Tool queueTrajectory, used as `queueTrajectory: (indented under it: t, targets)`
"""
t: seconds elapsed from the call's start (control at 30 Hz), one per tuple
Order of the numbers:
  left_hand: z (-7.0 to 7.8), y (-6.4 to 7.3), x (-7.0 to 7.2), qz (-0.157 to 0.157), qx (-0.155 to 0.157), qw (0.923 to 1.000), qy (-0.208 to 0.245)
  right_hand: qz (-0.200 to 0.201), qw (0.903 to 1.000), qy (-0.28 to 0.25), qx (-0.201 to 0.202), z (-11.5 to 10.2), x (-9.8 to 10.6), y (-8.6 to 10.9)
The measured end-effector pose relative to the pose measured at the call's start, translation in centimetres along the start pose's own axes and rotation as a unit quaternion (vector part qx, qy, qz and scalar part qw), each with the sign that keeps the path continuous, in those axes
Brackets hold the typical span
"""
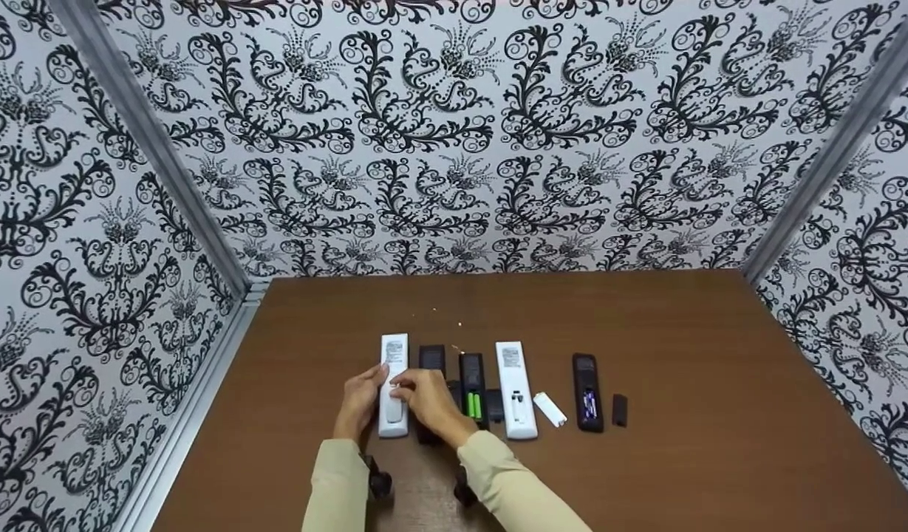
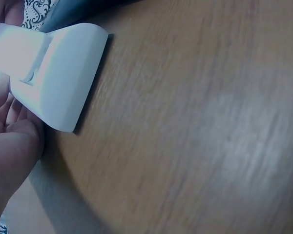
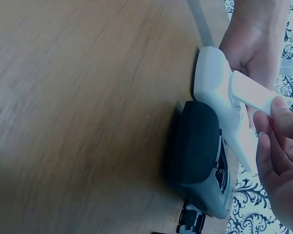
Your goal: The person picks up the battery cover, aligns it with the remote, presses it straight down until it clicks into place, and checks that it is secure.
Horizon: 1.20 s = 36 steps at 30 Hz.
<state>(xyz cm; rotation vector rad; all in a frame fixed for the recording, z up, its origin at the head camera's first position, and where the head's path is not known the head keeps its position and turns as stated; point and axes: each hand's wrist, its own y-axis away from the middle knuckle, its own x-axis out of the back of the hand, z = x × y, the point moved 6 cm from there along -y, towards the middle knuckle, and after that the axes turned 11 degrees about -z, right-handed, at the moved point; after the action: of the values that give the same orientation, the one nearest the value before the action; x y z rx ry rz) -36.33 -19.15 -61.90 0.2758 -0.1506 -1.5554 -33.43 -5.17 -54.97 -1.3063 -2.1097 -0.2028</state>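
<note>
A white remote control (image 1: 395, 349) lies back up on the brown table at the left of the row. My left hand (image 1: 358, 401) holds it along its left side; the left wrist view shows the lower end of this remote (image 2: 73, 73) with curled fingers beside it. Between thumb and fingers, my right hand (image 1: 430, 400) pinches the upper end of the white battery cover (image 1: 394, 411). In the right wrist view the cover (image 3: 252, 90) tilts up off the remote, its lower end still at the compartment. What lies inside the compartment is hidden.
Right of the hands lie a dark remote (image 1: 432, 356), another dark one (image 1: 471, 366) with green batteries (image 1: 473, 405), a white remote (image 1: 514, 377), its loose white cover (image 1: 550, 409), a black remote (image 1: 586, 369) with batteries and a small black cover (image 1: 620, 410). Patterned walls surround the table.
</note>
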Motion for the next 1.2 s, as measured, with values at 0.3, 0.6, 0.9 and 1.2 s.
queueTrajectory:
  t: [0.3,0.6,0.9,1.2]
  targets:
    - [-0.3,-0.1,-0.6,0.005,0.009,0.9999,-0.013,0.002,0.9999,0.01,0.0,0.3,0.4,0.3]
    - [-0.2,-0.1,-0.2,0.011,-0.001,0.9999,-0.01,-0.012,0.9969,0.078,0.01,0.0,-0.7,0.0]
    - [0.1,0.1,0.0,0.011,-0.014,0.9992,-0.035,-0.024,0.9943,0.103,-0.005,0.3,-1.4,0.4]
    - [0.2,0.1,0.0,0.015,-0.013,0.9989,-0.043,-0.046,0.9911,0.123,-0.025,0.0,-1.9,0.5]
